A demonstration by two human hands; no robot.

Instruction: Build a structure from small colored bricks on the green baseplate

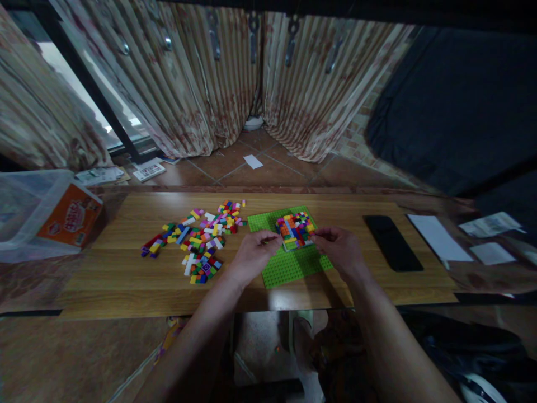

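A rectangular build of many-coloured toy bricks (295,228) lies over the green studded baseplate (289,272), with a pale edge along its near side. My left hand (254,254) is at the build's left edge, thumb and fingers closed on it. At the opposite edge, my right hand (340,249) has its fingertips pinched together against the build's right side. Whether a small loose brick is between the fingers of either hand is too small to tell. To the left, loose toy bricks (213,228) of many colours spread in a pile on the wooden table (138,288).
A black phone-like slab (392,243) lies on the table at right, with a white sheet (439,238) beyond it. At far left stands a clear plastic tub (33,193) with an orange label. Curtains (184,84) hang behind; papers (253,162) lie on the tiled floor.
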